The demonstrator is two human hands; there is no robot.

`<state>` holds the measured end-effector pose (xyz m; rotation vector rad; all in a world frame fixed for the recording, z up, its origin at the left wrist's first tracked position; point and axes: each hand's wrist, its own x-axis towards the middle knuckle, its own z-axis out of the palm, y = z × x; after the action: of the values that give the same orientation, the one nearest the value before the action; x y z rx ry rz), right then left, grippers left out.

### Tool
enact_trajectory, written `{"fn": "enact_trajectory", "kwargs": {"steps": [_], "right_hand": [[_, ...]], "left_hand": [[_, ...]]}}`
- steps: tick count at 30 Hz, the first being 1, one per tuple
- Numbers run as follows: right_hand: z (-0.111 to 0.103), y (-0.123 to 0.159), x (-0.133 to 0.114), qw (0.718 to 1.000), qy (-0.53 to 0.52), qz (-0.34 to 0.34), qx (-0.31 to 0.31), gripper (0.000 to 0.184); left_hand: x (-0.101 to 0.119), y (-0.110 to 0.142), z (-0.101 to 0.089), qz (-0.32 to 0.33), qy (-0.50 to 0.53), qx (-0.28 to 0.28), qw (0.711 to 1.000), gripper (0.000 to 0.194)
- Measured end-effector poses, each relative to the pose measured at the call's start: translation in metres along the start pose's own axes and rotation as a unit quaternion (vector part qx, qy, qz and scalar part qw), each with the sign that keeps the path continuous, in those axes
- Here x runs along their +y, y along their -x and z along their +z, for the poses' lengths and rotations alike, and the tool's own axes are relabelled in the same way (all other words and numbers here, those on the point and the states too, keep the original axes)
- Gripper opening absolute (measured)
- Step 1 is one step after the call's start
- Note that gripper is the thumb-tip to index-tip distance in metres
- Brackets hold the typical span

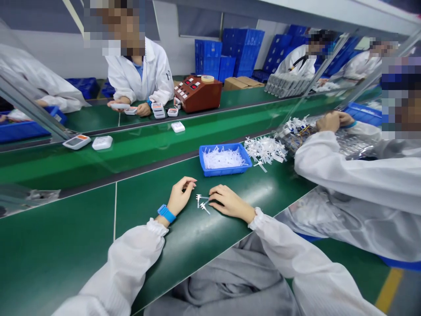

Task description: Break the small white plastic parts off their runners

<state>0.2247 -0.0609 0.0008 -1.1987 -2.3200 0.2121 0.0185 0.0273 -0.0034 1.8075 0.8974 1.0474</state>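
Note:
My left hand (180,194), with a blue strap (166,213) round its wrist, hovers over the green table (79,245). Its fingers are loosely curved, thumb apart, and nothing shows between them. To its right lie a few small white plastic pieces (203,205) with thin stems and short cross-arms. My right hand (230,203) rests just right of these pieces, fingers bent and thumb apart. Its fingertips reach the end of one stem; whether they touch it I cannot tell. Beyond both hands stands a blue tray (226,170) filled with white strips (222,158).
A loose heap of white plastic pieces (265,150) lies right of the tray. At the right, a co-worker's hands (332,120) are busy above wires and plastic bags. A green conveyor belt (141,151) carries white devices (102,142). Across it, another person handles similar devices beside a brown box (200,94).

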Motion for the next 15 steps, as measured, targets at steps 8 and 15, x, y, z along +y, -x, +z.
{"fn": "enact_trajectory", "kwargs": {"steps": [8,15], "right_hand": [[0.001,-0.006,-0.004,0.999,-0.025,0.027,-0.009,0.012],[0.006,-0.003,0.002,0.982,-0.103,0.066,0.141,0.011]], "left_hand": [[0.009,0.002,0.002,0.022,-0.029,-0.039,0.999,0.021],[0.015,0.005,-0.002,0.085,-0.056,-0.146,0.984,0.019]]}}
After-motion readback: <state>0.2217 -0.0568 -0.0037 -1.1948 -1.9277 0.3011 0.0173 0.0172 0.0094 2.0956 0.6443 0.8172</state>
